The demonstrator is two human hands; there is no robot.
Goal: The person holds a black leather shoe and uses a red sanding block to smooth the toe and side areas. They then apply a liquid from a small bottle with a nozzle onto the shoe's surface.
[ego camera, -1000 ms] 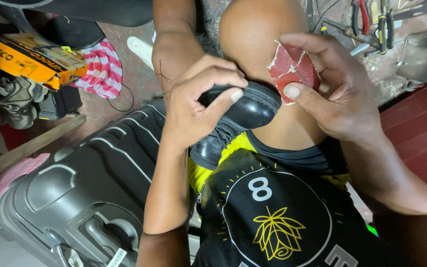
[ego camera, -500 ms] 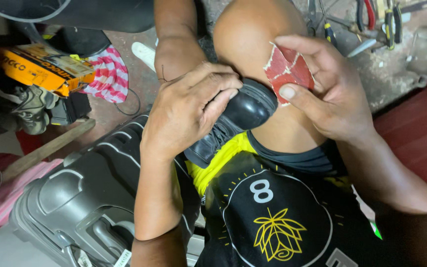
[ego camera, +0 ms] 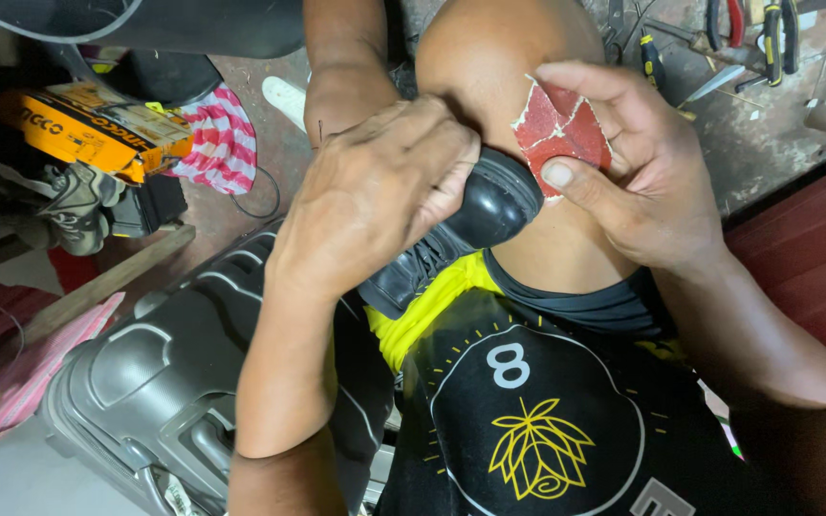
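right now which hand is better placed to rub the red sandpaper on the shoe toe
Right. The right hand already pinches the red sandpaper beside the black shoe toe, while the left hand grips the shoe against the knee.

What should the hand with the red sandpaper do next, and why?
Probably press the red sandpaper down onto the black shoe: the right hand pinches it just above the toe, while the left hand steadies the shoe.
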